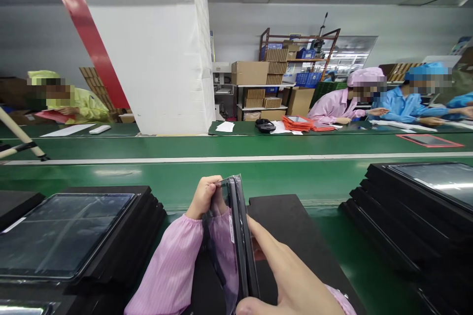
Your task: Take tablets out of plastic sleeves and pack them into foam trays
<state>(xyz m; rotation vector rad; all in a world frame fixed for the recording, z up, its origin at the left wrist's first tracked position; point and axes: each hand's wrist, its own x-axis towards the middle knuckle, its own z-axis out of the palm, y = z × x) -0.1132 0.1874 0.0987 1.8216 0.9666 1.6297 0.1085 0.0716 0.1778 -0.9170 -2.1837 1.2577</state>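
A pair of film-covered tablets (242, 241) stands on edge in front of me, pressed face to face or back to back; I cannot tell which. The left one has a glossy screen side with a small white label, and reflects my pink sleeve. My left hand (204, 198) is closed, pinching the far upper edge of the tablets and their clear film. Around the near right side wraps my right hand (291, 266), its thumb on the near edge and its fingers partly hidden behind. Below them lies a black foam sheet (284, 221).
Stacks of black trays with tablets stand at left (66, 236) and right (417, 221). A green conveyor belt (177, 150) crosses ahead. Co-workers (332, 103) sit beyond it, near red-framed sheets (297, 123). A white pillar (166, 59) rises behind the belt.
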